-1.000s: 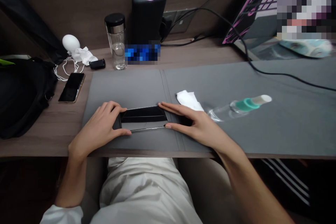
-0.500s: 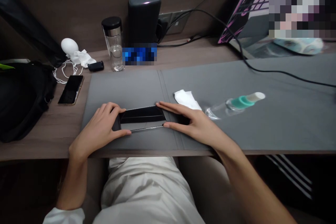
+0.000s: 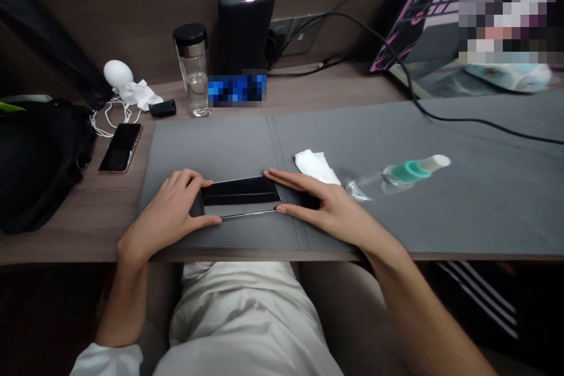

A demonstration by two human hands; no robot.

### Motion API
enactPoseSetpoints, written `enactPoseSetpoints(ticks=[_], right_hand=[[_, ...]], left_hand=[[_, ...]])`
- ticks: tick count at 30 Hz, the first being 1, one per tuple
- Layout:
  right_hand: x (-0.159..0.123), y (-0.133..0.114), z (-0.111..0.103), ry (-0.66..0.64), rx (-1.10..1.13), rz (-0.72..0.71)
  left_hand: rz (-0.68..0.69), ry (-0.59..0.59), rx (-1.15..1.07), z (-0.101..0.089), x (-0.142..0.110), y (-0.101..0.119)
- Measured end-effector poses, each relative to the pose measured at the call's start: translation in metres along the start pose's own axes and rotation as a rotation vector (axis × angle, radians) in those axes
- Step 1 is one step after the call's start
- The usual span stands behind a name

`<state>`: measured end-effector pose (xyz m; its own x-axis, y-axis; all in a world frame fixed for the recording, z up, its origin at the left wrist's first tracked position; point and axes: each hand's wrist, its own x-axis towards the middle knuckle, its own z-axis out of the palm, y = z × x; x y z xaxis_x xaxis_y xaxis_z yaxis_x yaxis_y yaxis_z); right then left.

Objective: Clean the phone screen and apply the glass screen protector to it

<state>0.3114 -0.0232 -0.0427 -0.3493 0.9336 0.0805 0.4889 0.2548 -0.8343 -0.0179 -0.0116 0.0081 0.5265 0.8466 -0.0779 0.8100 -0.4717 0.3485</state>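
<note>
Glossy black phone (image 3: 240, 198) flat and sideways on the near edge of the gray mat (image 3: 211, 147), its long sides running across the view. Left hand (image 3: 170, 205) over the phone's left end, fingers at the far edge, thumb along the near edge. Right hand (image 3: 328, 205) likewise at the right end, fingers stretched to the far edge, thumb at the near edge. Both grips closed on the phone, light rather than clenched by the look of the knuckles, with the shiny middle of the phone left bare.

Done so far, going by the layout: phone down on the mat and held at both ends. Lying apart, in neither hand: a tissue (image 3: 316, 167) on the mat by its center crease, and a spray bottle (image 3: 396, 179) on its side further right on the mat. Off the mat's left edge, a second phone (image 3: 120, 147) on the surface (image 3: 88, 229).

Against the frame just before: phone and hands in about the same spot on the mat, grips unchanged, only a slight shift of the whole view.
</note>
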Motion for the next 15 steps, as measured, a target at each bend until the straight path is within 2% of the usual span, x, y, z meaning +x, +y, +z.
enactPoseSetpoints(ticks=[5, 8, 11, 15], right_hand=[[-0.01, -0.009, -0.008, -0.044, -0.044, -0.027], [-0.021, -0.021, -0.008, 0.071, -0.166, -0.065], [-0.024, -0.034, 0.005, 0.197, -0.32, -0.191], [-0.008, -0.052, 0.036, 0.069, -0.427, -0.339]], left_hand=[[0.032, 0.014, 0.011, 0.001, -0.001, 0.0], [0.046, 0.03, 0.014, 0.003, -0.002, -0.002], [0.061, 0.053, 0.012, 0.007, -0.003, -0.004], [0.072, 0.062, 0.014, 0.009, -0.004, -0.004]])
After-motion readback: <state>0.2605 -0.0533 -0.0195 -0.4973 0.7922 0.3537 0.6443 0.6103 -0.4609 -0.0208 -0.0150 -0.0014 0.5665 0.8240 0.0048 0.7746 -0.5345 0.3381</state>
